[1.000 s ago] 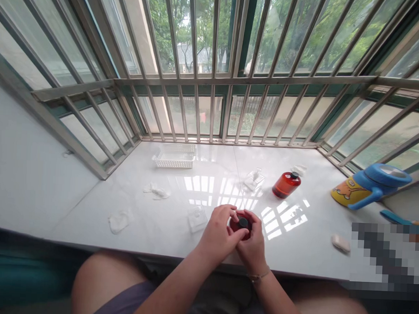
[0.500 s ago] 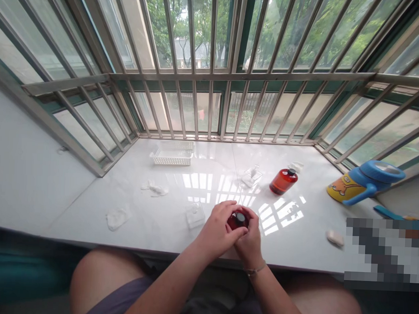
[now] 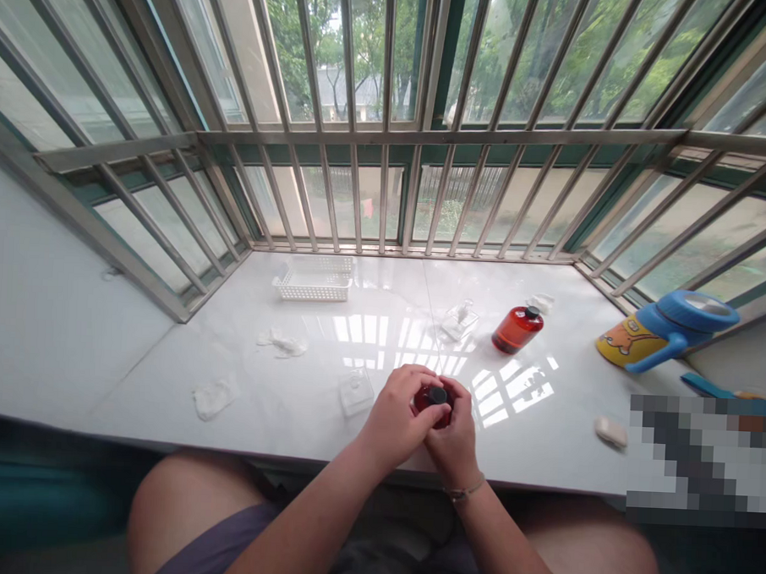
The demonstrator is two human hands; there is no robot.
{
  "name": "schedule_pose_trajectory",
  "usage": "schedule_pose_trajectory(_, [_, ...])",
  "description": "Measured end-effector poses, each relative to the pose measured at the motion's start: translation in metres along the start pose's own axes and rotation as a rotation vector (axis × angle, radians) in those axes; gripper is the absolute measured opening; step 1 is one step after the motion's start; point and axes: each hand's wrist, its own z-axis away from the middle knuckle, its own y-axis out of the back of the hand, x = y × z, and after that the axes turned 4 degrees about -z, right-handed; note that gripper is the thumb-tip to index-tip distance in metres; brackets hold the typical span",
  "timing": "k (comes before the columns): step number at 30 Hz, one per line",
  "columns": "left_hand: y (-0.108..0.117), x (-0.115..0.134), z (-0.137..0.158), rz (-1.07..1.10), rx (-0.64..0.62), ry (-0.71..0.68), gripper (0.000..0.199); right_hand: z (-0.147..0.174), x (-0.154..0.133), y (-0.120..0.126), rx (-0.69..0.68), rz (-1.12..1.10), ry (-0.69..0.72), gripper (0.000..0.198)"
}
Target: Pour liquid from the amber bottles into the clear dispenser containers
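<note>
Close to the sill's front edge, both of my hands wrap round a dark red bottle (image 3: 423, 399) with a black cap (image 3: 437, 395) facing up toward me. My left hand (image 3: 398, 410) curves over its left side, the thumb lying across the front near the cap. On the right side my right hand (image 3: 456, 434) grips the bottle, with a bracelet at the wrist. Most of the bottle is hidden by my fingers. Left of my hands lies a clear square bottle (image 3: 356, 393). Farther back stand another clear glass bottle (image 3: 459, 321) and a second red bottle (image 3: 517, 331) with a black cap.
A white perforated basket (image 3: 313, 281) sits at the back left. Crumpled tissues (image 3: 283, 343) and a flattened wipe (image 3: 213, 397) lie on the left. On the right are a blue and yellow cup (image 3: 664, 331) and a small pale block (image 3: 611, 432). Metal bars (image 3: 389, 138) line the window.
My hands stay round the red bottle with only a tiny shift. The whole view has moved very slightly; the objects on the sill stay in place.
</note>
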Motion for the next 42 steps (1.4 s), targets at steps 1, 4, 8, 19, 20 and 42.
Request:
schedule_pose_trajectory(1, [0.001, 0.000, 0.000, 0.000, 0.023, -0.010, 0.028, 0.000, 0.000, 0.000, -0.006, -0.013, -0.006, 0.066])
schedule_pose_trajectory(4, [0.012, -0.002, 0.003, -0.010, 0.102, -0.008, 0.022, -0.002, -0.004, 0.002, -0.039, 0.009, 0.011, 0.062])
schedule_pose_trajectory(8, [0.048, -0.009, 0.011, -0.084, 0.143, 0.075, 0.025, -0.004, -0.007, 0.005, -0.058, 0.118, 0.043, 0.059])
schedule_pose_trajectory(19, [0.177, -0.086, 0.057, -0.680, 0.119, 0.407, 0.035, -0.003, -0.003, 0.005, -0.063, 0.103, 0.118, 0.049])
schedule_pose_trajectory(20, [0.184, -0.092, 0.060, -0.708, 0.106, 0.445, 0.036, -0.004, -0.003, 0.005, -0.064, 0.103, 0.122, 0.050])
schedule_pose_trajectory(42, [0.160, -0.111, 0.064, -0.811, 0.082, 0.236, 0.069, -0.005, -0.009, 0.008, -0.099, 0.123, 0.105, 0.049])
